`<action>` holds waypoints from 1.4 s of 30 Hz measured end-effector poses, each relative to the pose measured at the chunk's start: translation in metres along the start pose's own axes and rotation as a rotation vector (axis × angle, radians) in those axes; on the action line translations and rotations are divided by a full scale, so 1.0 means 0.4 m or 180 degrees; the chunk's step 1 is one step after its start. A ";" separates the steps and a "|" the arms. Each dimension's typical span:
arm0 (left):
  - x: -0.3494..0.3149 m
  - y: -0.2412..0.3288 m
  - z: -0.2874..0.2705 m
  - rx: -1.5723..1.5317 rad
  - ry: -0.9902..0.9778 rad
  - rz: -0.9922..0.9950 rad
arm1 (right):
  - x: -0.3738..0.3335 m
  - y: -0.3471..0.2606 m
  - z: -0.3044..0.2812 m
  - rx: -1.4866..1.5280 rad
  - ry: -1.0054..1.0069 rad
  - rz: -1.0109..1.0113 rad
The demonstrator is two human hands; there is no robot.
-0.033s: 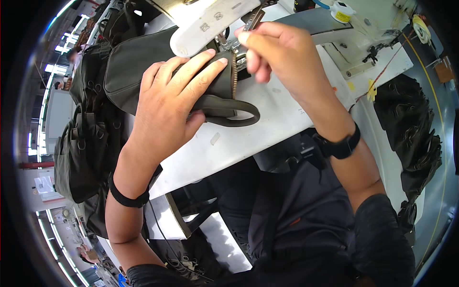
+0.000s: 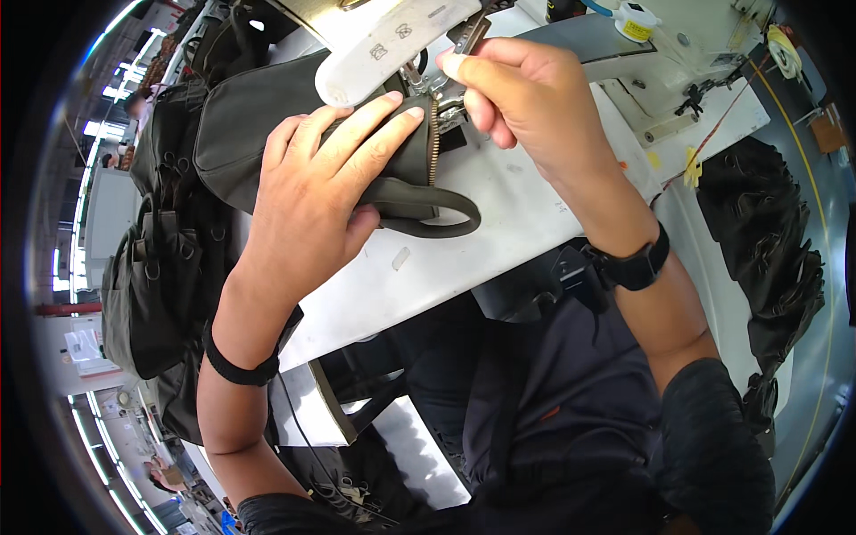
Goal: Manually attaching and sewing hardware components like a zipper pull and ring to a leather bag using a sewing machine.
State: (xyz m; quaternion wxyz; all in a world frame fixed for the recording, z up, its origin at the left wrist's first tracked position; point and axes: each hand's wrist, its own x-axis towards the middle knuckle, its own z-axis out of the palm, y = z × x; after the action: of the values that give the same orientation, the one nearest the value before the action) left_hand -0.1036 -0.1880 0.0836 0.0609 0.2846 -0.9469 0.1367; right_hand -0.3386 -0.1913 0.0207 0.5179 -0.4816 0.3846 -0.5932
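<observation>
My left hand (image 2: 321, 174) lies flat, fingers spread, on a dark olive bag (image 2: 245, 120) on the white sewing table. The bag's brass zipper edge (image 2: 434, 143) sits beside the presser foot area (image 2: 417, 80) of the sewing machine, and its looped handle (image 2: 446, 218) lies toward me. At the right of the machine head (image 2: 392, 45), my right hand (image 2: 535, 98) has thumb and forefinger pinched together close to the needle end. Whatever lies between those fingertips is too small or hidden to name. The needle itself cannot be made out.
More dark bags (image 2: 143, 285) are piled on the left. Dark bag pieces (image 2: 758, 232) hang along the right. A white bottle (image 2: 637, 22) stands at the back, and the white tabletop (image 2: 401, 276) ends in front of my body.
My right hand has shifted very slightly, its lower fingers turning a little. The bag's zipper edge and handle have moved slightly left. My left hand stays on the bag.
</observation>
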 end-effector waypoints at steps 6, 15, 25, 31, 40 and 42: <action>0.010 0.032 0.006 0.0124 -0.0012 -0.0063 | 0.004 -0.007 0.010 0.0171 0.0071 -0.0110; -0.014 0.105 -0.044 0.0081 -0.0189 -0.0611 | -0.036 0.039 0.016 -0.0743 0.0298 -0.0810; -0.177 -0.080 -0.185 0.0416 0.0220 -0.1221 | -0.131 0.181 -0.002 0.0632 -0.1154 0.0870; -0.082 -0.085 -0.280 -0.0467 0.0022 -0.1587 | -0.155 0.002 -0.044 0.2218 -0.1536 0.1945; -0.127 -0.117 -0.031 -0.0909 -0.0876 -0.1293 | -0.325 0.078 0.070 0.0702 -0.0828 0.0823; -0.047 -0.063 -0.020 -0.1207 -0.0785 -0.1272 | -0.343 0.096 0.060 0.1108 -0.0393 0.0884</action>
State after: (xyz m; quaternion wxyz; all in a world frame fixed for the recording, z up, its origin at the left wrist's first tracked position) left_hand -0.0738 -0.1959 0.0933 0.0232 0.4632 -0.8811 -0.0929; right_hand -0.3060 -0.0616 -0.0340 0.6924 -0.3629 0.3066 -0.5430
